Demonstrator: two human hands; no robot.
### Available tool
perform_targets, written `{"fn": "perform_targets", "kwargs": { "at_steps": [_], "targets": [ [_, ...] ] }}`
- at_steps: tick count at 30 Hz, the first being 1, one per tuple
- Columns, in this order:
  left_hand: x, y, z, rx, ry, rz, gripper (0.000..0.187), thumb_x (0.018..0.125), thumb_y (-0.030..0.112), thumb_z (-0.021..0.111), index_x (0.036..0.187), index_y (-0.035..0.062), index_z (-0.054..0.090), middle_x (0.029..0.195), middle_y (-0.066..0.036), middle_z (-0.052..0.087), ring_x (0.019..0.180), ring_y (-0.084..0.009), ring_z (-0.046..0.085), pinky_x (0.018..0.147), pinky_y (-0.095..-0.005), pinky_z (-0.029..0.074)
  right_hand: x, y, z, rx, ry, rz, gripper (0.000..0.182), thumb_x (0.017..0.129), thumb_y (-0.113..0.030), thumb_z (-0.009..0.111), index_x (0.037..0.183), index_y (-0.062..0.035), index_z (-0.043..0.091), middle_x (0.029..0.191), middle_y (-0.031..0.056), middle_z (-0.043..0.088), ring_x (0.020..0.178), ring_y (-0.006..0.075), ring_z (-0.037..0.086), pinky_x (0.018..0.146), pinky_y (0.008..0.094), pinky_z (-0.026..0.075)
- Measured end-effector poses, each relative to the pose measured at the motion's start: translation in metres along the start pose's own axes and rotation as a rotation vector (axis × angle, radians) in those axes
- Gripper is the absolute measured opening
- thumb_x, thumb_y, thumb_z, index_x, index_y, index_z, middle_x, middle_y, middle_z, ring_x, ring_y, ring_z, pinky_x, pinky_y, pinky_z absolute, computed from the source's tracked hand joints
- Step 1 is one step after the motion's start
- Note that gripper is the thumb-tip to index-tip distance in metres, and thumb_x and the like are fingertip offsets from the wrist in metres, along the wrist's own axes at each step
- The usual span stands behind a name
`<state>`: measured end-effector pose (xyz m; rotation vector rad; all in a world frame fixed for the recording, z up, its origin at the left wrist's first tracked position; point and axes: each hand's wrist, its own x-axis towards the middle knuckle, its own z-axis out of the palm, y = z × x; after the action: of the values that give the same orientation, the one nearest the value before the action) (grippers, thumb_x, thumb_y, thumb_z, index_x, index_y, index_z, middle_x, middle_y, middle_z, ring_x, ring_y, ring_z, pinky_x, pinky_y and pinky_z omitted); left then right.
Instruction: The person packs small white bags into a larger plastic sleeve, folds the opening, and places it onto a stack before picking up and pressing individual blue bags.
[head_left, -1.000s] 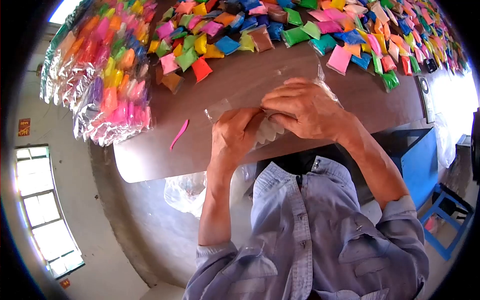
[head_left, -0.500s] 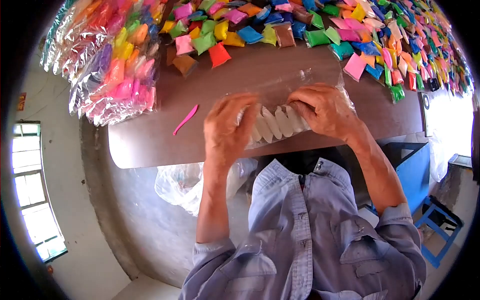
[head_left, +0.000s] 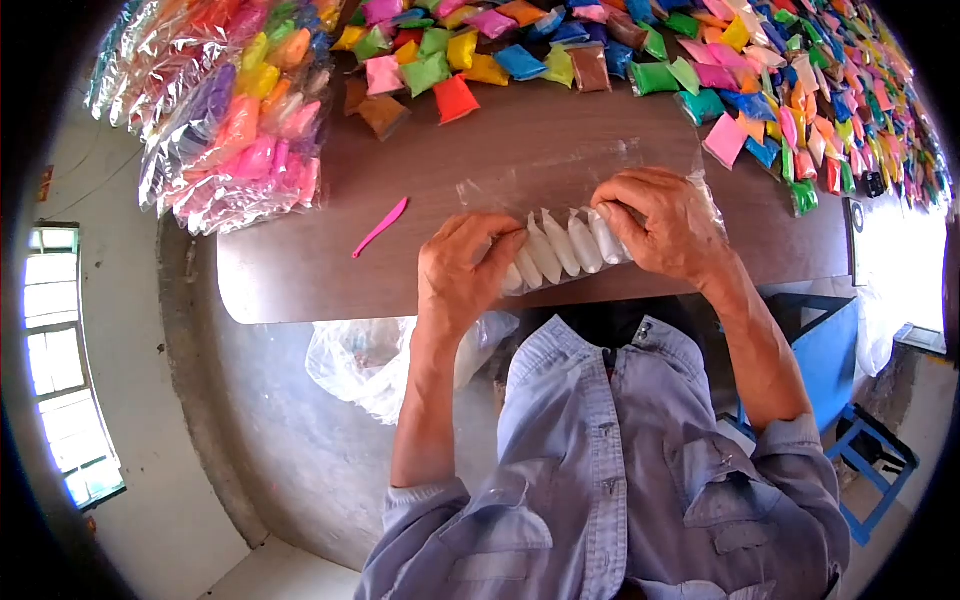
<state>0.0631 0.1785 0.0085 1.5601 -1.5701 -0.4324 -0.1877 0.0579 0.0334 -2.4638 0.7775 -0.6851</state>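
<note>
A row of several small white packets [head_left: 566, 246] lies near the table's front edge, side by side, with clear plastic film [head_left: 590, 165] spread behind and around it. At the row's left end, my left hand [head_left: 462, 262] is closed, thumb and fingers pinching the packets. My right hand [head_left: 662, 222] grips the other end in the same way, its thumb pressed against the last packets. Clear film also shows beyond my right knuckles. My palms hide both ends of the row. To the left of my left hand lies a pink plastic knife-like tool [head_left: 381, 227].
Clear bags of colourful packets [head_left: 240, 150] are piled at the table's left. Many loose coloured packets [head_left: 740, 90] cover its back and right side. A crumpled clear bag [head_left: 360, 365] hangs below the front edge. A blue stool [head_left: 868, 470] stands at right.
My left hand has come down slightly and now pinches the row's left end, no longer blurred. My right hand stays at the other end. The view has shifted slightly.
</note>
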Motion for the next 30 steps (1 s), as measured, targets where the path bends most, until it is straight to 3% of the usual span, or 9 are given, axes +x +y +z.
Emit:
{"fn": "perform_targets", "kwargs": {
  "at_steps": [2,8,11,15,24,26,30],
  "targets": [
    [-0.001,-0.005,0.000,-0.057,-0.022,-0.014,0.020,0.089,0.001,0.083,0.108,0.0032,0.079,0.102,-0.014,0.080,0.094,-0.0296,0.077,0.080,-0.0367,0.061,0.000,-0.001,0.000,-0.002,-0.008,0.009,0.009,0.096,-0.008,0.071,0.104,-0.0053,0.073,0.098,0.0119,0.077,0.093,0.0355,0.074,0.084,0.0449,0.057],
    [-0.006,0.000,0.000,-0.189,0.072,-0.139,0.022,0.091,0.004,0.082,0.113,0.0011,0.079,0.105,-0.013,0.080,0.096,-0.0255,0.077,0.084,-0.0357,0.061,-0.001,-0.002,0.002,-0.024,0.021,0.009,0.008,0.098,-0.011,0.070,0.102,-0.0055,0.073,0.096,0.0123,0.077,0.091,0.0355,0.073,0.083,0.0451,0.057],
    [-0.008,-0.005,-0.009,-0.099,0.083,-0.040,0.022,0.091,0.006,0.082,0.112,-0.0007,0.079,0.107,-0.014,0.079,0.097,-0.0261,0.077,0.085,-0.0354,0.061,0.000,-0.004,0.003,-0.014,0.056,0.005,0.009,0.099,-0.014,0.070,0.100,-0.0061,0.073,0.094,0.0117,0.077,0.088,0.0350,0.073,0.081,0.0454,0.056],
    [-0.015,-0.012,-0.009,-0.146,0.047,-0.055,0.018,0.092,0.004,0.080,0.109,-0.0008,0.079,0.104,-0.014,0.079,0.095,-0.0270,0.076,0.084,-0.0355,0.060,0.001,-0.005,0.004,0.035,0.038,0.021,0.005,0.096,-0.008,0.072,0.100,-0.0037,0.072,0.095,0.0129,0.076,0.087,0.0345,0.072,0.080,0.0431,0.056],
    [-0.010,-0.013,-0.009,-0.082,0.027,-0.056,0.008,0.097,0.006,0.077,0.102,-0.0004,0.076,0.094,-0.014,0.077,0.085,-0.0289,0.073,0.075,-0.0379,0.057,0.002,-0.007,0.005,0.046,0.047,0.031,0.007,0.098,-0.009,0.071,0.100,-0.0023,0.071,0.094,0.0130,0.075,0.085,0.0336,0.071,0.078,0.0423,0.056],
    [-0.012,-0.016,-0.009,-0.106,0.018,-0.027,0.013,0.101,0.011,0.076,0.104,-0.0018,0.075,0.092,-0.012,0.075,0.079,-0.0210,0.068,0.072,-0.0330,0.053,0.002,-0.007,0.004,0.042,0.028,0.033,0.007,0.098,-0.009,0.070,0.101,-0.0022,0.071,0.095,0.0132,0.075,0.085,0.0338,0.071,0.078,0.0422,0.056],
    [-0.012,-0.017,-0.015,-0.065,-0.032,-0.018,0.015,0.102,0.013,0.075,0.104,-0.0012,0.075,0.090,-0.012,0.074,0.078,-0.0196,0.066,0.072,-0.0327,0.053,0.003,-0.009,0.002,0.038,-0.015,0.080,0.008,0.099,-0.010,0.069,0.101,-0.0023,0.071,0.095,0.0133,0.075,0.085,0.0343,0.071,0.078,0.0425,0.056]
  ]
}}
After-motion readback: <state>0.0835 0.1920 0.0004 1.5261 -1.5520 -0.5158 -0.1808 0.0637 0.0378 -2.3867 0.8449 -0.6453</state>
